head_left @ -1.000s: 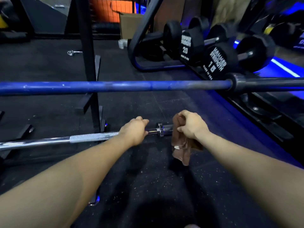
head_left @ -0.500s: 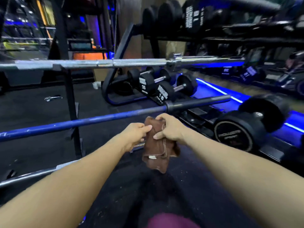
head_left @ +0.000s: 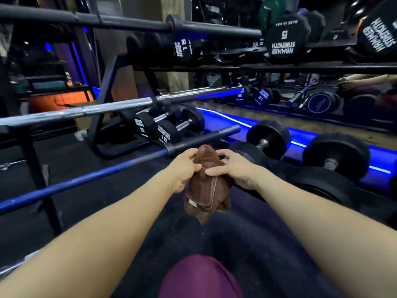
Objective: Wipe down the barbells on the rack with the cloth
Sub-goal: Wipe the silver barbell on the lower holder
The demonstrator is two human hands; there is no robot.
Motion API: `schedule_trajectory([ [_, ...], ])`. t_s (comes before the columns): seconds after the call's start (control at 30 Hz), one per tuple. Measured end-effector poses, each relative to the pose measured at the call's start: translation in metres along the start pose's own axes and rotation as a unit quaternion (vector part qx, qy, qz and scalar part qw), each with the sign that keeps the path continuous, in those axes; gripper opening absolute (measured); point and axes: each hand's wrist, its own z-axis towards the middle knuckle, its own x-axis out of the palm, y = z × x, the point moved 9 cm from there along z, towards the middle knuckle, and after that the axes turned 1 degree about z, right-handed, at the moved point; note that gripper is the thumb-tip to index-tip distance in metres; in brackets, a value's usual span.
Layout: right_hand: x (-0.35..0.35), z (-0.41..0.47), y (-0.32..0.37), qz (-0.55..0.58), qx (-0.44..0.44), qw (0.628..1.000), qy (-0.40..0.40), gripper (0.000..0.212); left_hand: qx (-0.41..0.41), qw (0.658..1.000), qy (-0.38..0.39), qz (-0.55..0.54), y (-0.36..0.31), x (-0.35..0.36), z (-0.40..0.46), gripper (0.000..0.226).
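Rack backdrop: "HAMMER STRENGTH" dumbbell (head_left: 283, 39), 5 lb.

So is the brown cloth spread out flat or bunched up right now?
Bunched up. The brown cloth hangs in loose folds, pinched between the left hand and right hand, touching no bar.
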Motion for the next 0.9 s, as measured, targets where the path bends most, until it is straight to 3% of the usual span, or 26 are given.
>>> schedule_trajectory([
  [0.23, 0.000, 0.077, -0.124, -0.092, 0.052, 0.994, -0.039, 0.043, -0.110, 0.992, -0.044, 0.033, 0.141, -0.014, 0.057, 0.036],
  [0.43, 0.012, 0.144, -0.209, -0.128, 0.112, 0.985, -0.028, 0.042, -0.196, 0.977, -0.013, 0.082, 0.234, -0.030, 0.106, 0.031],
  [0.63, 0.004, 0.137, -0.219, -0.118, 0.169, 0.977, -0.058, 0.038, -0.248, 0.962, 0.023, 0.115, 0.242, -0.027, 0.110, 0.024],
  [0.9, -0.043, 0.041, -0.201, -0.008, 0.276, 0.938, -0.209, 0.037, -0.307, 0.935, 0.102, 0.147, 0.196, 0.026, 0.079, 0.028],
])
